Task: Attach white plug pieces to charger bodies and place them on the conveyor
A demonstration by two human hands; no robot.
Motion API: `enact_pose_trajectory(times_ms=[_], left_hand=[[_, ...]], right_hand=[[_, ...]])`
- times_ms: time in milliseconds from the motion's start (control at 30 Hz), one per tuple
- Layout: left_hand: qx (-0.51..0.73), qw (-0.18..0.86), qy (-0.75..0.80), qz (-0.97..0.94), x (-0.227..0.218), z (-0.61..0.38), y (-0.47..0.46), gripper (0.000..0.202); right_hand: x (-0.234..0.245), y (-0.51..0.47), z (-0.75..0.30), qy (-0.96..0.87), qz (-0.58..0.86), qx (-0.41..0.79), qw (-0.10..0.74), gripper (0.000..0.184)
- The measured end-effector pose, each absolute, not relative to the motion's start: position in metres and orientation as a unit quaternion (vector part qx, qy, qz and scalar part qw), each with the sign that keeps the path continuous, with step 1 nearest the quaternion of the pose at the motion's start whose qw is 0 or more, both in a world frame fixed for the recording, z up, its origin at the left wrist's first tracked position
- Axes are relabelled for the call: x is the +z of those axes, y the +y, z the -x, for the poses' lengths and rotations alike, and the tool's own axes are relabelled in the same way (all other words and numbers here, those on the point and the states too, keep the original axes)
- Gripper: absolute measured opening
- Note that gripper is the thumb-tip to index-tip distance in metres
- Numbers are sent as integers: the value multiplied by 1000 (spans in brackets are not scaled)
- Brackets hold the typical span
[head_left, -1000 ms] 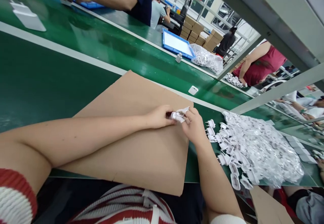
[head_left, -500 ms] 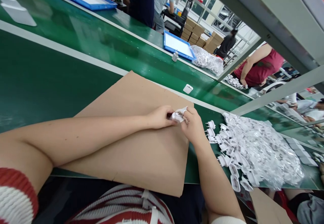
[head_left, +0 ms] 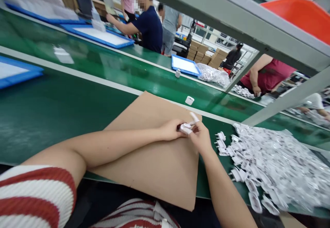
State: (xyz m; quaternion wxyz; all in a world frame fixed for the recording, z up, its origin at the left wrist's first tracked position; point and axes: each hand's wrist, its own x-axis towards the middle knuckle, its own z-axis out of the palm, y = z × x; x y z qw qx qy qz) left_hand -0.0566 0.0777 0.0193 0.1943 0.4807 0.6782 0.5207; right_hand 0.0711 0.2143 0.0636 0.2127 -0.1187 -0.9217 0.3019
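Observation:
My left hand [head_left: 172, 129] and my right hand [head_left: 201, 137] meet above the right part of a flat brown cardboard sheet [head_left: 154, 162]. Between them is a small white plastic plug casing [head_left: 185, 128], pinched by the fingers of both hands. A white finger cover [head_left: 194, 118] appears to sit on a raised finger of my right hand. The casing's far side is hidden by my fingers. To the right of my right hand lie several loose white plug casings [head_left: 239, 174], some with two pins, beside a clear plastic bag [head_left: 291, 162] full of similar pieces.
Beyond the cardboard runs a green conveyor belt [head_left: 144, 78] carrying separate white plugs [head_left: 189, 100]. Blue-rimmed trays [head_left: 185, 65] stand along its far side, where other people work. A grey metal frame [head_left: 268, 109] slants down at the right. Another blue-rimmed tray [head_left: 23, 78] is at left.
The camera view has swung, so the scene sits lower and more of the left side shows. A finger of my right hand has lifted away from the casing, which both hands still hold.

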Motion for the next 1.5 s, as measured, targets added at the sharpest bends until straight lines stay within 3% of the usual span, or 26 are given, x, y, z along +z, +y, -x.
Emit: enact_pose_trajectory(times_ms=[67,133,200,333,433,533,667,767,833,933,1033,1267,1400,1500], left_hand=[[521,177,701,-455,23,72,87,39],[499,118,757,-405,32,99,96,38],[456,55,819,-343,42,135,103,34],[412,0,876,-252,58,204,110,32],[392,-4,897,-204,59,232,114,37],[378,-60,910,-159,54,235,121,64],[340,-200,858,-329,49,222,136,91],[296,-89,829,-466,47,216,149,91],[287,-19,839,-462,47,215,154,72],[299,-8,850,-434,52,212,154,39],[319,-19,847,-425,57,195,145,27],[424,55,762,-486,37,99,101,28],[450,94,730,-506,25,55,83,30],[481,113,724,-482,21,47,82,42]], right_hand=[[68,232,-80,-923,162,270,221,71],[75,259,-90,-936,254,122,209,70],[78,287,-98,-914,386,14,123,69],[72,323,-106,-899,438,15,-19,52],[66,330,-105,-913,406,41,11,42],[65,329,-103,-913,394,55,89,45],[69,322,-99,-915,354,75,178,36],[71,308,-92,-911,332,137,202,27],[69,296,-86,-892,319,233,218,27],[65,279,-77,-829,276,429,232,43],[63,267,-73,-740,260,579,223,53],[70,263,-74,-560,257,768,175,36],[68,260,-76,-555,268,772,154,32],[67,253,-75,-602,258,734,179,36]])
